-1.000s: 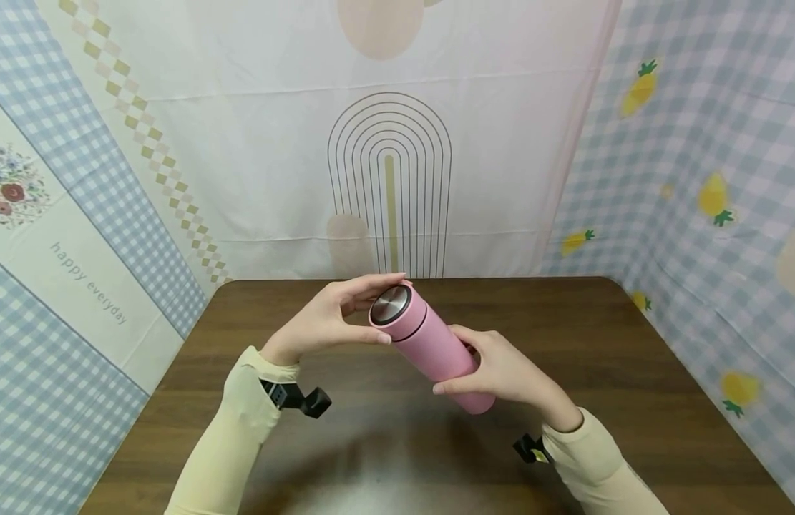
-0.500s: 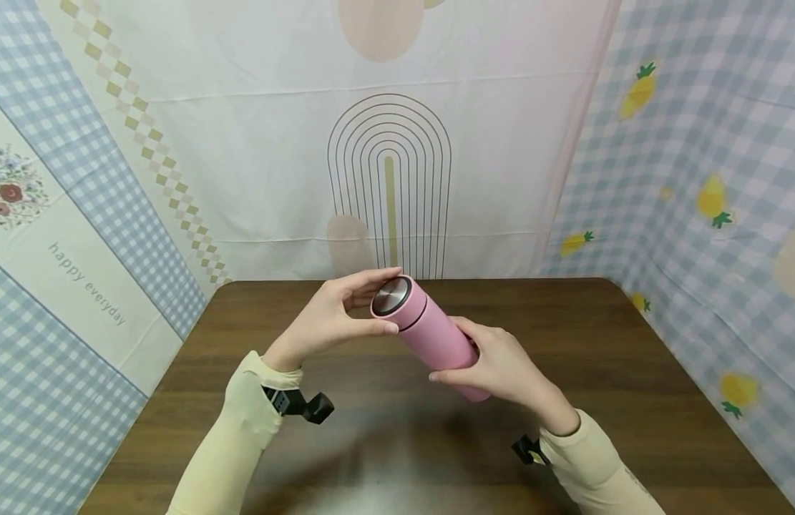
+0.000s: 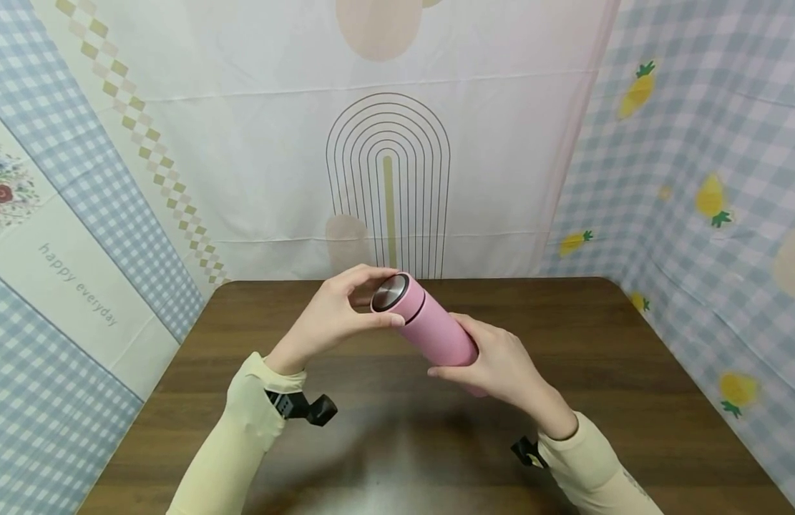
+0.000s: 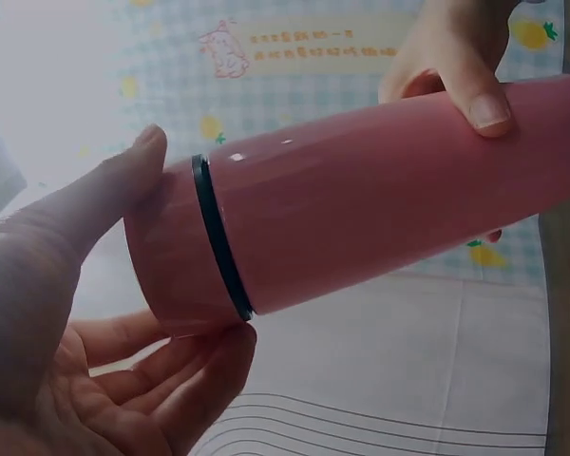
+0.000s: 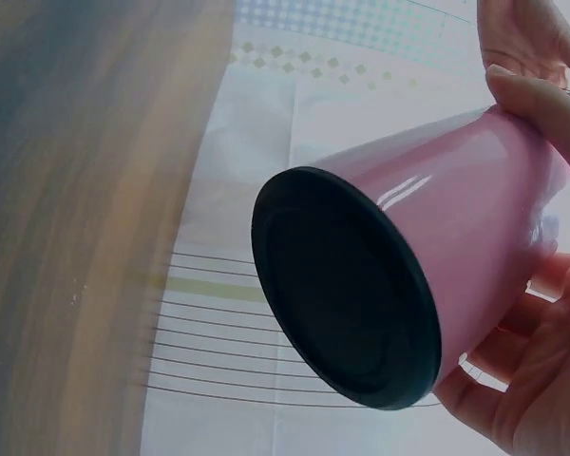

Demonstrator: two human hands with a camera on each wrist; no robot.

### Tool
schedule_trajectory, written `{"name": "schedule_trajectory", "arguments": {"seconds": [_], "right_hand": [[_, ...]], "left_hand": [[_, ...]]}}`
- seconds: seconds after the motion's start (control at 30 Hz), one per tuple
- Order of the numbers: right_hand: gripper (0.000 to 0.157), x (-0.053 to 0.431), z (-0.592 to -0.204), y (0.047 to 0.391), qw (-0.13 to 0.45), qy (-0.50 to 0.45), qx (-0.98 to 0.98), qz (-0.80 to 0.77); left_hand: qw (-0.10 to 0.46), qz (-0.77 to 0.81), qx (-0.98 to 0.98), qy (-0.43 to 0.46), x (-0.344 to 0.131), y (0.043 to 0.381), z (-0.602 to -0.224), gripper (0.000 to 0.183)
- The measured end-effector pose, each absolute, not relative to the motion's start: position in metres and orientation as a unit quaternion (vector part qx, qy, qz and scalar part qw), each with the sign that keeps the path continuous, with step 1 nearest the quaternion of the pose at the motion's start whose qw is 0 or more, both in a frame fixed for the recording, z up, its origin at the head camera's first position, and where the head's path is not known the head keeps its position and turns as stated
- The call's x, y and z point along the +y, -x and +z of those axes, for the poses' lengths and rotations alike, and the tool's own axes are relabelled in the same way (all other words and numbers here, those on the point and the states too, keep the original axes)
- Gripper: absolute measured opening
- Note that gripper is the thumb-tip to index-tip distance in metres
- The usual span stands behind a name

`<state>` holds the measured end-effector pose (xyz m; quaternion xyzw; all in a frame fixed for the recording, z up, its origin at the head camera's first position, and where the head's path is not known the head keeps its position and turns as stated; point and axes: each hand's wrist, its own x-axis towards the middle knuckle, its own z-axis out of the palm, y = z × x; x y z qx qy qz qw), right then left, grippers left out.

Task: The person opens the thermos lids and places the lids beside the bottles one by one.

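Observation:
A pink thermos bottle (image 3: 439,332) is held tilted above the table, its lid end up and to the left. Thumb and fingers of my left hand (image 3: 333,307) grip the pink lid (image 4: 176,252), which has a round silvery top (image 3: 391,293). A dark ring (image 4: 218,237) runs between lid and body. Lower down, my right hand (image 3: 500,361) is wrapped round the body, thumb on the near side in the head view. The bottle's black base (image 5: 342,285) faces the right wrist camera.
Beneath the hands lies a brown wooden table (image 3: 564,315). A white printed cloth (image 3: 262,164) hangs behind it, with blue checked cloth (image 3: 680,214) at the right side. Each wrist carries a small black camera, such as the left one (image 3: 303,408).
Both hands and the bottle have risen slightly in the head view. My left thumb has shifted a little further right along the lid. Both hands keep hold.

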<state>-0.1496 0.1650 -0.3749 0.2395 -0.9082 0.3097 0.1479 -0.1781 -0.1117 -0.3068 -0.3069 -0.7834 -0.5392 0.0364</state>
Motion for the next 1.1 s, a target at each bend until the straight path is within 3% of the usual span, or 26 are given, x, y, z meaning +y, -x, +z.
{"name": "schedule_trajectory", "arguments": {"seconds": [0.37,0.63,0.77,1.1], "right_hand": [[0.075,0.169,-0.378,0.146,0.132,-0.242,-0.908,0.317],[0.077,0.169,-0.378,0.147,0.138,-0.247,-0.906,0.315],[0.078,0.169,-0.379,0.147,0.133,-0.258,-0.905,0.312],[0.079,0.170,-0.378,0.147,0.121,-0.266,-0.901,0.322]], "left_hand": [[0.018,-0.473,-0.841,0.262,-0.106,0.176,-0.307,0.054],[-0.051,-0.529,-0.761,0.373,-0.122,0.183,-0.306,0.083],[-0.067,-0.531,-0.734,0.418,-0.124,0.183,-0.304,0.084],[-0.013,-0.473,-0.775,0.418,-0.123,0.181,-0.303,0.073]]}}
